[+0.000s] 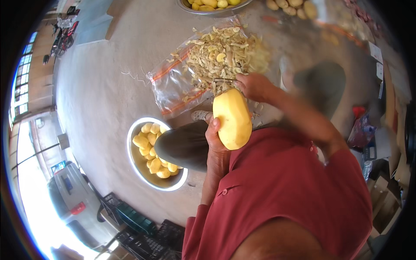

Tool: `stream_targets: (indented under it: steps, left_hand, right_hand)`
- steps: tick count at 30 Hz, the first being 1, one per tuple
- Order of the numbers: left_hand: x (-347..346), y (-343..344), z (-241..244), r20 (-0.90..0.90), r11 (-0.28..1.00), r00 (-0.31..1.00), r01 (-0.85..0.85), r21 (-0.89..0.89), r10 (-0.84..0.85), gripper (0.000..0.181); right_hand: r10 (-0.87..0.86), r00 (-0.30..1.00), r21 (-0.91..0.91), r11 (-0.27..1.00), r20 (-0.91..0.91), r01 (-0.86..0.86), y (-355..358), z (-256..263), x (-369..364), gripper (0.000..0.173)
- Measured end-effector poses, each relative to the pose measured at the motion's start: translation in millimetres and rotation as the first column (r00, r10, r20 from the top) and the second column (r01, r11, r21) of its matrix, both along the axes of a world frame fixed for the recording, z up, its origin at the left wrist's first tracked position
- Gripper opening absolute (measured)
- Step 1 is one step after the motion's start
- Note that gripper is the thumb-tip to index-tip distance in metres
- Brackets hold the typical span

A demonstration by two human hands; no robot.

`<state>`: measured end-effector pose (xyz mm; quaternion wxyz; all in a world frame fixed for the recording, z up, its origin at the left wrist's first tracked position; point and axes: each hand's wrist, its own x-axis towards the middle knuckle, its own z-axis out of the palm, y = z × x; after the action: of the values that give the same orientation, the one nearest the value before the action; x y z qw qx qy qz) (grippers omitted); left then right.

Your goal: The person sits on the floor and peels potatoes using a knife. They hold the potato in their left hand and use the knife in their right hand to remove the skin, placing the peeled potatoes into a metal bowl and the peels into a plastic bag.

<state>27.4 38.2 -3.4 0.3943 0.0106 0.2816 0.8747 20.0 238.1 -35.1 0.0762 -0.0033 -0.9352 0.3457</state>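
Observation:
A large, mostly peeled yellow potato rests in my left hand, whose thumb presses on its left side. My right hand grips a peeler at the potato's far end. The blade lies close to the unpeeled brownish tip; whether it touches is hard to tell. Beneath and beyond it, a heap of potato peelings covers part of a clear plastic bag with orange edges on the floor. Left of my knee stands a metal basin holding several peeled potatoes.
Another metal basin with yellow produce stands at the top. Unpeeled potatoes lie to its right. Plastic crates and a parked vehicle are at lower left. A motorcycle stands far left. Cardboard boxes are at right.

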Motion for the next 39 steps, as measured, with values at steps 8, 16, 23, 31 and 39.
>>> stream_targets:
  steps: [8,16,23,31,39]
  left_hand:
    - [-22,-3,1,0.104,0.986,0.981,-0.166,0.004,0.165,0.06]
    - [-7,12,13,-0.033,1.0,0.999,-0.006,0.016,0.007,0.073]
    - [-23,6,5,0.071,0.985,0.988,-0.142,0.101,0.135,0.064]
    - [-14,8,6,0.146,0.989,0.985,-0.106,0.099,0.091,0.064]
    - [-19,10,12,0.112,0.99,0.989,-0.103,0.094,0.093,0.07]
  right_hand:
    - [-0.029,0.966,-0.203,0.979,-0.256,-0.024,-27,47,51,0.017]
    - [-0.077,0.997,-0.049,0.996,0.029,0.079,-7,8,-5,0.017]
    - [-0.076,0.976,-0.162,0.986,-0.206,0.043,-19,44,37,0.016]
    - [-0.057,0.989,-0.178,0.983,-0.136,0.032,-17,43,15,0.012]
    - [-0.08,0.98,-0.075,0.995,-0.184,0.067,-7,39,5,0.015]
